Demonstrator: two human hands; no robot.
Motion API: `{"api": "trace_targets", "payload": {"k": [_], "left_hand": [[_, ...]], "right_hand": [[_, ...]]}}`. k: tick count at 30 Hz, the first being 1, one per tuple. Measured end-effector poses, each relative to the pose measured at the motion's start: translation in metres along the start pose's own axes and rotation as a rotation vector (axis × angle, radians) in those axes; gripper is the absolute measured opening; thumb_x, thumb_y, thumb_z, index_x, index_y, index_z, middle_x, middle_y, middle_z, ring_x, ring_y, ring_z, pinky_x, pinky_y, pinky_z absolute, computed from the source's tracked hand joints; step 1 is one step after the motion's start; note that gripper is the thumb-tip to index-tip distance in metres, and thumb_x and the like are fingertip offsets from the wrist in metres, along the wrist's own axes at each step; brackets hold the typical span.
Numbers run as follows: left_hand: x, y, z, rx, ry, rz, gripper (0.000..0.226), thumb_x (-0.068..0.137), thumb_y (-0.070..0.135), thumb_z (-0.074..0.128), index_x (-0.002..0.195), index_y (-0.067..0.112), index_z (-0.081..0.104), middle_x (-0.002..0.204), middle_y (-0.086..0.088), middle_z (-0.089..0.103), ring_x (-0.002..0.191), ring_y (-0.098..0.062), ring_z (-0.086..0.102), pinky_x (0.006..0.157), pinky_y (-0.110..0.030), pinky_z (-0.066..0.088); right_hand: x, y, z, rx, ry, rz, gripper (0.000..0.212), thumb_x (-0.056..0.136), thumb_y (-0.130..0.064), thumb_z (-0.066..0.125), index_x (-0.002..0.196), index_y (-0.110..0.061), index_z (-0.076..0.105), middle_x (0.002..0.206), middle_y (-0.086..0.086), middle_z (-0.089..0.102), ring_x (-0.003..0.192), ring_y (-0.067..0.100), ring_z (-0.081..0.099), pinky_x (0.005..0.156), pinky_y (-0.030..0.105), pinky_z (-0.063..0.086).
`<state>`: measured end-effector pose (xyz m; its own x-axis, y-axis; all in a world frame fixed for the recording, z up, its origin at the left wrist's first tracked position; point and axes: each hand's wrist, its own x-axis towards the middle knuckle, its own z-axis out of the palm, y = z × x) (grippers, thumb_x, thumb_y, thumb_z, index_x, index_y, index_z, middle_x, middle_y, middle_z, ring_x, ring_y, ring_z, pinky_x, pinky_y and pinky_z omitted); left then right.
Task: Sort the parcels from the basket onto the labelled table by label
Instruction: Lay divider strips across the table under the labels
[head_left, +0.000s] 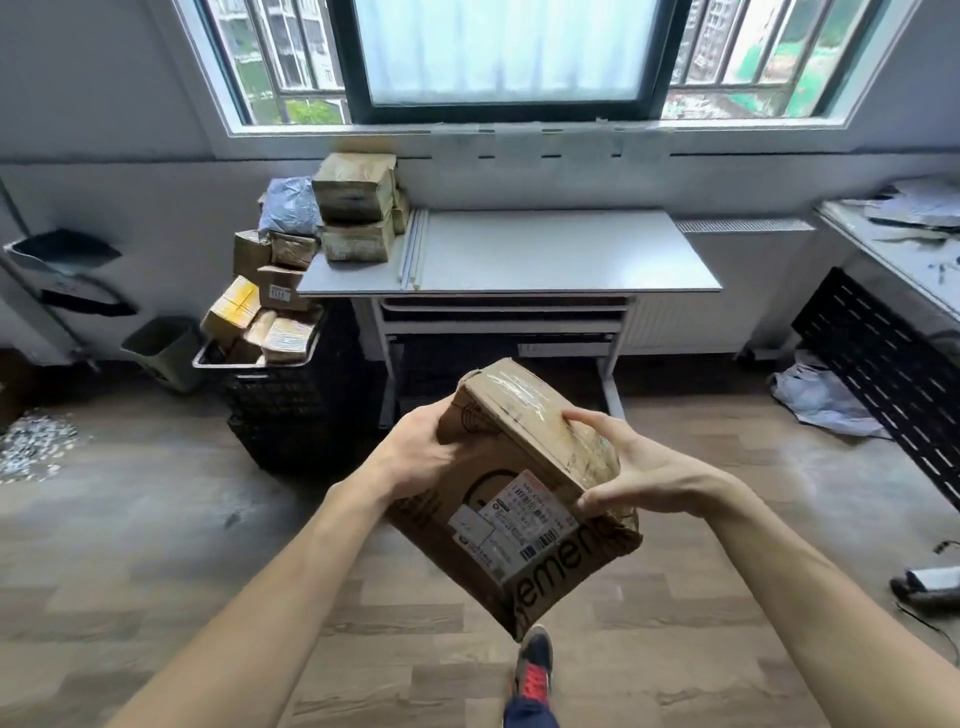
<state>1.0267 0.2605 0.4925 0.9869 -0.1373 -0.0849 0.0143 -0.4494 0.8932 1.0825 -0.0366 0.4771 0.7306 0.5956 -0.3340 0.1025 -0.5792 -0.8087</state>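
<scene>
Left hand (415, 457), right hand (641, 470) clamp fingers on tilted parcel (519, 499); heaped basket (291, 400) beside table (561, 249), boxes (356, 208) stacked on its corner.

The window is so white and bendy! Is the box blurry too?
Head view: daylight washes the middle window pane out to white, and the wide lens bows the window frame; also in the head view, the cardboard parcel looks fairly sharp, its tape glinting, though the shipping label print is unreadable.
</scene>
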Motion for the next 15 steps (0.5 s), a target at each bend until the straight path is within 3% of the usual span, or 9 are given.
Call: {"api": "trace_targets", "payload": {"k": [3,6,9,12,15], "left_hand": [[0.044,-0.003,-0.012,-0.007,0.047,-0.004,0.028,0.083,0.048,0.075,0.111,0.05,0.07,0.108,0.016,0.077,0.107,-0.007,0.072,0.103,-0.044,0.054],[0.09,-0.004,-0.028,-0.013,0.12,-0.04,0.024,0.083,0.043,0.075,0.105,0.054,0.071,0.105,0.017,0.078,0.106,-0.007,0.072,0.104,-0.043,0.054],[0.136,-0.005,-0.05,0.006,0.23,-0.094,0.021,0.082,0.044,0.074,0.098,0.057,0.071,0.101,0.02,0.077,0.104,-0.008,0.072,0.104,-0.045,0.054],[0.174,-0.011,-0.071,0.001,0.374,-0.17,0.013,0.084,0.044,0.075,0.092,0.055,0.072,0.095,0.022,0.077,0.101,-0.007,0.071,0.1,-0.045,0.055],[0.202,-0.02,-0.091,-0.05,0.494,-0.242,0.018,0.076,0.054,0.072,0.092,0.048,0.074,0.092,0.018,0.078,0.099,-0.011,0.071,0.095,-0.046,0.057]], "right_hand": [[0.053,0.005,-0.03,0.011,-0.04,-0.025,0.116,0.054,-0.05,0.089,0.151,-0.057,0.028,0.154,-0.015,0.023,0.14,0.018,0.036,0.105,0.034,0.051],[0.106,0.002,-0.063,0.032,-0.084,-0.046,0.117,0.054,-0.05,0.088,0.152,-0.059,0.024,0.155,-0.018,0.02,0.141,0.017,0.034,0.103,0.03,0.048],[0.16,-0.006,-0.098,0.052,-0.076,-0.075,0.12,0.056,-0.055,0.087,0.153,-0.062,0.017,0.159,-0.016,0.02,0.143,0.018,0.032,0.112,0.04,0.041],[0.207,-0.018,-0.121,0.075,0.038,-0.102,0.119,0.058,-0.066,0.083,0.155,-0.058,0.015,0.166,-0.01,0.019,0.15,0.019,0.027,0.122,0.052,0.03],[0.246,-0.032,-0.134,0.17,0.174,-0.123,0.125,0.057,-0.072,0.078,0.161,-0.05,0.012,0.168,-0.006,0.019,0.152,0.015,0.025,0.123,0.04,0.023]]}}
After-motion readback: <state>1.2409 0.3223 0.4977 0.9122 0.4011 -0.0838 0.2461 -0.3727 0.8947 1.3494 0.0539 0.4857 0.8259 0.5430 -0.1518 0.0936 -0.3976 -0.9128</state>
